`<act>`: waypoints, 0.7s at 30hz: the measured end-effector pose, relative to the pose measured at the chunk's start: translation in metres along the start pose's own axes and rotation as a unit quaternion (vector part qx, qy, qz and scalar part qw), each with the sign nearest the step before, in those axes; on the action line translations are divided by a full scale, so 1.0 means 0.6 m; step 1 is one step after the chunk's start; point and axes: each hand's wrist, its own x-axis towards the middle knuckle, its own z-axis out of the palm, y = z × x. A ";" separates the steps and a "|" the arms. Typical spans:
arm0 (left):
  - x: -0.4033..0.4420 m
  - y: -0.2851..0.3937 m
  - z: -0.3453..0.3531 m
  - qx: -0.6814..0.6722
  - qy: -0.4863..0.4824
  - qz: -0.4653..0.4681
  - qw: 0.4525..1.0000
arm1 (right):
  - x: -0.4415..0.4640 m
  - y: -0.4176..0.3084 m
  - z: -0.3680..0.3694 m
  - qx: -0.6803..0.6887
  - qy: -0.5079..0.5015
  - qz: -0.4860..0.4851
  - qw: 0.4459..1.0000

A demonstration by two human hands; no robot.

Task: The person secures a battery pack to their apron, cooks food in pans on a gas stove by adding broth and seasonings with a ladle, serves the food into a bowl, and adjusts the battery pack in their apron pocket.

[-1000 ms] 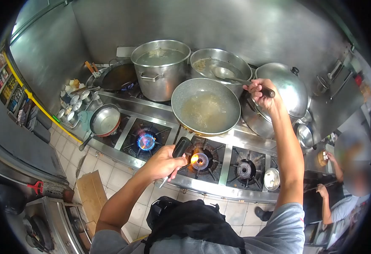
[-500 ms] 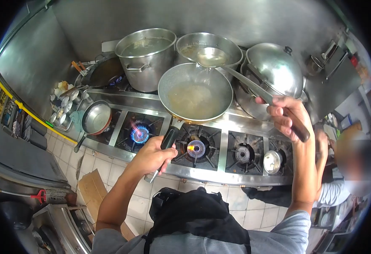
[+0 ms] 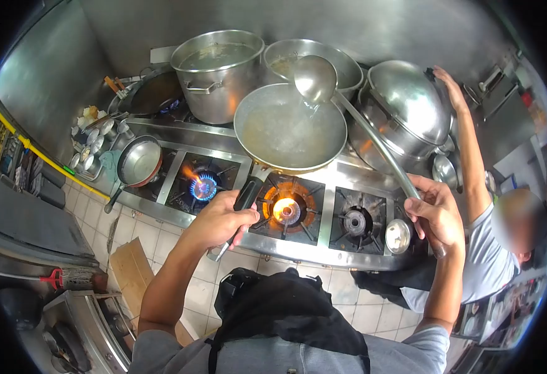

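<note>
My left hand (image 3: 226, 219) is wrapped round the black handle of a deep frying pan (image 3: 291, 160), which is raised beyond the lit burner (image 3: 286, 210). Cloudy, steaming liquid fills the pan's bottom. In my right hand (image 3: 434, 212) is the long handle of a steel ladle (image 3: 315, 80). The ladle's bowl hangs over the pan's far edge, tipped, with clear liquid running from it into the pan. Behind the pan stand a tall stockpot (image 3: 206, 100) and a wide pot (image 3: 354, 73), both holding liquid.
A co-worker's hand (image 3: 449, 84) touches the domed lid (image 3: 408, 100) of a large pot at the right. A blue flame (image 3: 203, 187) burns at the left burner. A small saucepan (image 3: 139, 161) stands further left, a metal bowl (image 3: 398, 237) at the stove's right front.
The ladle has gone from the wide pot to above the pan and tipped. The flame under the pan has grown. The co-worker's arm has reached up to the domed lid.
</note>
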 end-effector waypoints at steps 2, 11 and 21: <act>0.002 -0.001 -0.001 -0.007 -0.011 -0.001 1.000 | 0.031 -0.005 -0.008 -0.038 0.008 -0.018 0.999; 0.002 0.003 0.006 -0.015 -0.005 0.002 1.000 | 0.384 -0.058 -0.003 -0.446 0.030 -0.046 0.893; -0.001 0.005 0.012 -0.016 -0.002 0.008 1.000 | 0.450 -0.033 0.022 0.335 -0.087 0.188 0.919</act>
